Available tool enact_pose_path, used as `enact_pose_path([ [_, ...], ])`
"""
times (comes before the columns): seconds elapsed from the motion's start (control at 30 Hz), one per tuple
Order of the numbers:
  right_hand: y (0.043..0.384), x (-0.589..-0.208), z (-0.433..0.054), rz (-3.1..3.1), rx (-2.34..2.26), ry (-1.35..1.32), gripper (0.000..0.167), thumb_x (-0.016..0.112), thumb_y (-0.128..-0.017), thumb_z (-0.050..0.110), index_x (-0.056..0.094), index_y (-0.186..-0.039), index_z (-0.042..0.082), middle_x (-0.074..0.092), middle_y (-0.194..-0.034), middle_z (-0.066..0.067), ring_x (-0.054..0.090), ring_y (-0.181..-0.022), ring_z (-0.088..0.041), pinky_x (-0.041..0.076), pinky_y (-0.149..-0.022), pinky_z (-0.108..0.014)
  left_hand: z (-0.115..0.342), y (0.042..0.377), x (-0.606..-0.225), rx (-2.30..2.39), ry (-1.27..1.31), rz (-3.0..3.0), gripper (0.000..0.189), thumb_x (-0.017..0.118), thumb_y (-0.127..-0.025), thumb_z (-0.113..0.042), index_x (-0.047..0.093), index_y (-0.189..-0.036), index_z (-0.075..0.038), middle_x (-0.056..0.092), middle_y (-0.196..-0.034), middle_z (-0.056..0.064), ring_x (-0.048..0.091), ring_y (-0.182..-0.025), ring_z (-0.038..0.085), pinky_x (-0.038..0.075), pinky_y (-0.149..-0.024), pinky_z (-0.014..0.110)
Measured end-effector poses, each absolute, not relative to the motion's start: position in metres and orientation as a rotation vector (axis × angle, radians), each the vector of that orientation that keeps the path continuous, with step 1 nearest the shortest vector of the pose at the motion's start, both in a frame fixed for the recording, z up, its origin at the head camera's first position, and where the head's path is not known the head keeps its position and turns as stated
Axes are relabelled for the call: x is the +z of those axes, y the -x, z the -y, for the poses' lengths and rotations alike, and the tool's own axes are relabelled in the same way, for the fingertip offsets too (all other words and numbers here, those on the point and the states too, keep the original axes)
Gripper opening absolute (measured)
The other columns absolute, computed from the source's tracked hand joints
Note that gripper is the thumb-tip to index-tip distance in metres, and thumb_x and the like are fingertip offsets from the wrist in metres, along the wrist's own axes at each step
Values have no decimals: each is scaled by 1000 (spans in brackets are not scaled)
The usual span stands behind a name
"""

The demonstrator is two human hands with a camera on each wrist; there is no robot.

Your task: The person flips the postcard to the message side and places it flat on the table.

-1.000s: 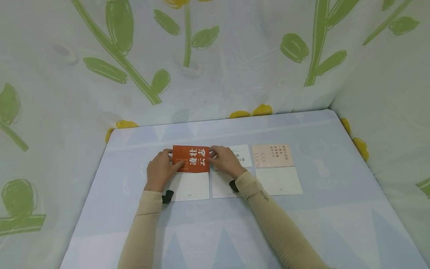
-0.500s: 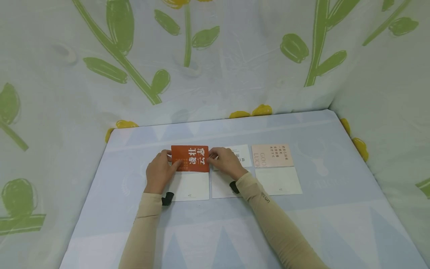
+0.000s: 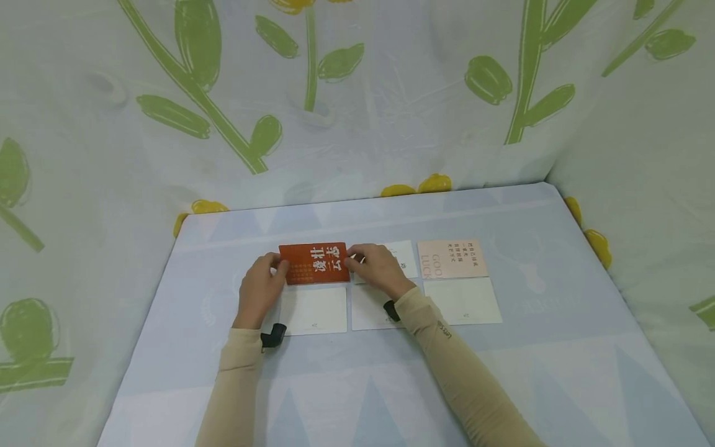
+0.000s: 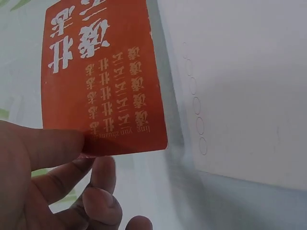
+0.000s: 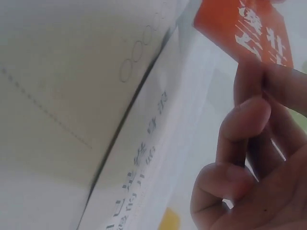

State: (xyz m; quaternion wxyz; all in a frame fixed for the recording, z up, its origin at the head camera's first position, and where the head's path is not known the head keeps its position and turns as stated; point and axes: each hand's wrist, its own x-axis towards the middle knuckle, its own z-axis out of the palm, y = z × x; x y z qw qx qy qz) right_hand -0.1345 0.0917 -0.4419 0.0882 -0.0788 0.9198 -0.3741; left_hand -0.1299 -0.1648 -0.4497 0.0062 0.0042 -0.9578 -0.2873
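A red postcard (image 3: 313,264) with large white Chinese characters is held between both hands, above the back row of cards. My left hand (image 3: 260,285) pinches its left end; in the left wrist view the thumb (image 4: 57,146) lies on its face with fingers behind. At the opposite end my right hand (image 3: 380,268) pinches the edge between thumb and fingertips, as the right wrist view also shows. Just in front of the red postcard lies a white card (image 3: 314,310), blank side up with small ovals along one edge.
Under my right hand and forearm are a white card with dark characters (image 3: 404,254) and another blank card (image 3: 370,310). Farther right lie a pink "GOOD LUCK" card (image 3: 452,259) and a blank card (image 3: 463,301). A patterned curtain (image 3: 391,93) stands behind the table.
My left hand has slid slightly left and toward me, its thumb now nearer the red postcard's end. The postcard has shifted slightly. My right hand has hardly moved.
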Motion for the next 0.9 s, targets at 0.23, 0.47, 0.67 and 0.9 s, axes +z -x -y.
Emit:
enact_pose_path([
  [0.23, 133, -438, -93, -2719, -1190, 224, 27, 59, -98, 32, 71, -117, 18, 75, -97, 1, 65, -87, -14, 53, -73, -30, 170, 128, -449, -1104, -42, 2983, 40, 48, -101, -41, 60, -122, -9, 65, -109, 12, 58, -89, 26, 44, -73, 32],
  [0.47, 132, -439, -93, -2728, -1230, 217, 25, 58, -97, 30, 71, -116, 18, 74, -102, 1, 65, -92, -14, 53, -78, -32, 173, 126, -448, -1282, -107, 2988, 38, 49, -99, -43, 60, -118, -11, 65, -115, 12, 59, -99, 26, 44, -81, 34],
  [0.67, 132, -442, -96, -2708, -1276, 211, 24, 55, -98, 26, 71, -114, 18, 73, -104, 3, 62, -90, -13, 50, -78, -31, 177, 126, -449, -1389, -118, 2986, 38, 52, -99, -42, 63, -118, -12, 68, -116, 10, 60, -100, 24, 47, -81, 31],
  [0.9, 133, -448, -99, -2672, -1365, 273, 24, 50, -100, 20, 71, -112, 20, 74, -100, 2, 62, -86, -12, 49, -75, -28, 185, 127, -450, -1591, -64, 2957, 39, 55, -98, -45, 64, -123, -17, 69, -119, 7, 60, -108, 22, 49, -81, 24],
])
